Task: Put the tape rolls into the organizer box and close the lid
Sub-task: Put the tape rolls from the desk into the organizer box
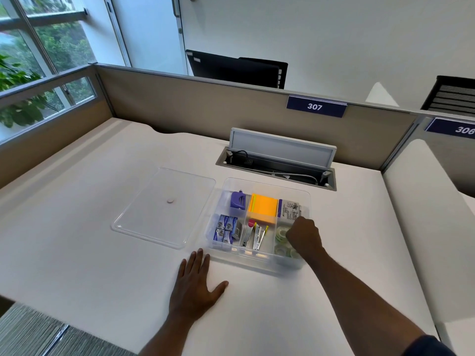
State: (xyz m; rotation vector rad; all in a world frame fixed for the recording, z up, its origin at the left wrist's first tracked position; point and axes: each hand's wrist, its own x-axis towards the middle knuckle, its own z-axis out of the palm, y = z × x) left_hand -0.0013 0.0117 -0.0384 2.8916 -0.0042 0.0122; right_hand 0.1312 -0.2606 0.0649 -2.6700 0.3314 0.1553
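The clear organizer box (259, 185) stands open on the white desk, split into compartments. Several clear tape rolls (280, 233) lie in its front right compartment. My right hand (304, 236) is down in that compartment with fingers curled over the rolls; whether it grips one is hidden. The clear lid (164, 208) lies flat on the desk to the left of the box, touching its side. My left hand (196, 283) rests flat on the desk, fingers spread, just in front of the box's front left corner.
Other compartments hold a purple punch (237, 200), orange sticky notes (262, 208), staple boxes (226, 228) and staplers (254, 235). An open cable tray (277, 163) lies behind the box. Beige partitions (180, 98) bound the desk at back and left.
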